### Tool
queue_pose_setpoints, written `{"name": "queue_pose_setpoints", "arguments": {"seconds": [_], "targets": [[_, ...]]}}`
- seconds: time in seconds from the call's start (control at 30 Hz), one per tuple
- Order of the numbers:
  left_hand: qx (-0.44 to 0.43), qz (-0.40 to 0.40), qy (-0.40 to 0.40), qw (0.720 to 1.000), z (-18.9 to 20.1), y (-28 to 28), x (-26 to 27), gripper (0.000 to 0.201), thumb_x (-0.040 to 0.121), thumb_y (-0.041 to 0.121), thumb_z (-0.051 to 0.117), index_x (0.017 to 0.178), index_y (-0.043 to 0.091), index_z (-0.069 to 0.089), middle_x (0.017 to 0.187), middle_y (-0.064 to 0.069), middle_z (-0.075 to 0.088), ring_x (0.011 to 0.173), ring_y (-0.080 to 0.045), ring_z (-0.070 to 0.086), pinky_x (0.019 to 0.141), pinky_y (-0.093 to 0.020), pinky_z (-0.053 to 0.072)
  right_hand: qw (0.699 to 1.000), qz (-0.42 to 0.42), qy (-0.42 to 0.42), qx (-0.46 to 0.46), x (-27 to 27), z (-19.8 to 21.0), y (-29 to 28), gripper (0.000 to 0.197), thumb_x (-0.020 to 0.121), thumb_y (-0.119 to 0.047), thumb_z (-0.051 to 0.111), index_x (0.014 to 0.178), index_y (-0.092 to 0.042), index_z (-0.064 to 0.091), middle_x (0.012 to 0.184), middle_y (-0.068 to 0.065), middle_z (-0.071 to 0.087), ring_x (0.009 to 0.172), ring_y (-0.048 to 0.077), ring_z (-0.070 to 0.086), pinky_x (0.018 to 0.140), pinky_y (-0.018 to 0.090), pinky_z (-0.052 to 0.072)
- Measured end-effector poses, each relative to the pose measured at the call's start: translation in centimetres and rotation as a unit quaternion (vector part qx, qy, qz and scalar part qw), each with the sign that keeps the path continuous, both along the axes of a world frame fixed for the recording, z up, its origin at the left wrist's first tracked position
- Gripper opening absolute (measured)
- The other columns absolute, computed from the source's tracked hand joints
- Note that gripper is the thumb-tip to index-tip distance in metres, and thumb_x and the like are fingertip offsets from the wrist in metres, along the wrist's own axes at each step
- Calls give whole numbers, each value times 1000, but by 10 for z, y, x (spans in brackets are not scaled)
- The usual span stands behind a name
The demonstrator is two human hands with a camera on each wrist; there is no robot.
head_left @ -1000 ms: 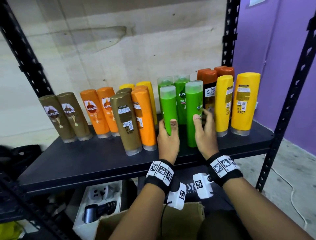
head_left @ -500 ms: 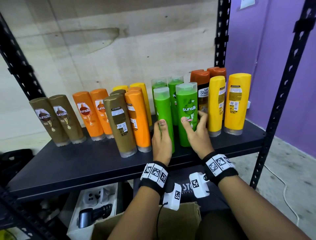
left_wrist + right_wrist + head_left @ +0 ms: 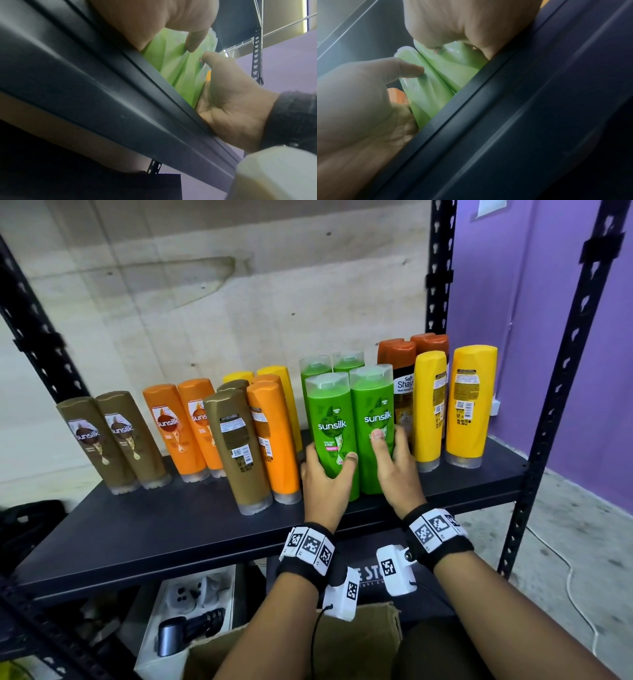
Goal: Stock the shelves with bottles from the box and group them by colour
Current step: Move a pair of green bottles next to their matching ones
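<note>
Two upright green bottles stand touching on the shelf [image 3: 137, 529]. The left hand [image 3: 323, 484] grips the left green bottle [image 3: 330, 433], fingers curled around it. The right hand [image 3: 397, 474] grips the right green bottle [image 3: 373, 419] likewise.

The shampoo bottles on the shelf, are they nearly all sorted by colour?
Partly. Two green bottles stand at the back. The left hand grips a front green bottle and the right hand another, both upright on the black metal shelf. Left to do: one brown bottle and the yellow bottles at the back sit apart from their groups. The cardboard box hides its contents.
</note>
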State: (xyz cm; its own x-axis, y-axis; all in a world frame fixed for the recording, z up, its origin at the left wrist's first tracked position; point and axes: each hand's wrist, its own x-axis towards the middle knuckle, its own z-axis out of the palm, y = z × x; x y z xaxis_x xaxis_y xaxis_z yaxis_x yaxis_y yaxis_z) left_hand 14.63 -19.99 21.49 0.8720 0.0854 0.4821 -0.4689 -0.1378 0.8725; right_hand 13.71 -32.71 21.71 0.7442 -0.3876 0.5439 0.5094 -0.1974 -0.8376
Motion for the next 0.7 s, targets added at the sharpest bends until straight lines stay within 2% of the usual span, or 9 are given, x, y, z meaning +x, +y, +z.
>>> {"name": "queue_pose_setpoints", "arguments": {"seconds": [0.13, 0.27, 0.33, 0.47, 0.57, 0.7], "targets": [[8, 9, -5, 1000, 0, 0, 0, 41, 74, 57, 65, 107, 36, 53, 108, 11, 65, 111, -20, 59, 100, -46, 49, 1000, 2, 1, -5, 0, 0, 0, 44, 97, -66, 45, 130, -38, 49, 118, -35, 62, 113, -11, 57, 90, 6, 41], [11, 17, -13, 1000, -1, -1, -1, 43, 75, 58, 65, 107, 31, 52, 107, 8, 67, 108, -20, 61, 98, -45, 50, 1000, 4, 13, -12, 0, 0, -1, 45, 94, -70, 45, 128, -41, 48, 118, -37, 61, 114, -11, 56, 98, 20, 42], [9, 19, -10, 1000, -2, -1, -1, 43, 75, 58, 65, 107, 32, 52, 106, 10, 67, 104, -15, 63, 95, -42, 52, 1000, 8, 17, -16, 0, 0, -1, 42, 94, -70, 45, 126, -42, 49, 117, -37, 61, 112, -12, 56, 97, 21, 42], [0, 20, -5, 1000, -1, -2, -4, 49, 74, 56, 66, 112, 28, 53, 106, 11, 68, 98, -5, 65, 91, -34, 54, 1000, 2, 16, -22, -2, 0, 0, 46, 93, -69, 47, 128, -38, 48, 121, -24, 65, 113, -6, 59, 101, 31, 48], [-2, 11, 9, 1000, 4, -1, -6, 61, 75, 53, 68, 124, 22, 49, 115, 5, 68, 105, -10, 65, 94, -33, 52, 999, 0, -5, -37, -5, 2, 3, 55, 92, -65, 52, 138, -37, 40, 128, -16, 62, 119, -1, 58, 104, 33, 48], [-4, 11, 10, 1000, 11, -1, -13, 66, 80, 48, 68, 134, 19, 43, 123, 2, 64, 109, -12, 63, 96, -31, 50, 998, 19, -7, -51, -9, 8, 2, 67, 94, -59, 55, 150, -33, 28, 145, -6, 51, 132, 8, 51, 113, 44, 43]]}}
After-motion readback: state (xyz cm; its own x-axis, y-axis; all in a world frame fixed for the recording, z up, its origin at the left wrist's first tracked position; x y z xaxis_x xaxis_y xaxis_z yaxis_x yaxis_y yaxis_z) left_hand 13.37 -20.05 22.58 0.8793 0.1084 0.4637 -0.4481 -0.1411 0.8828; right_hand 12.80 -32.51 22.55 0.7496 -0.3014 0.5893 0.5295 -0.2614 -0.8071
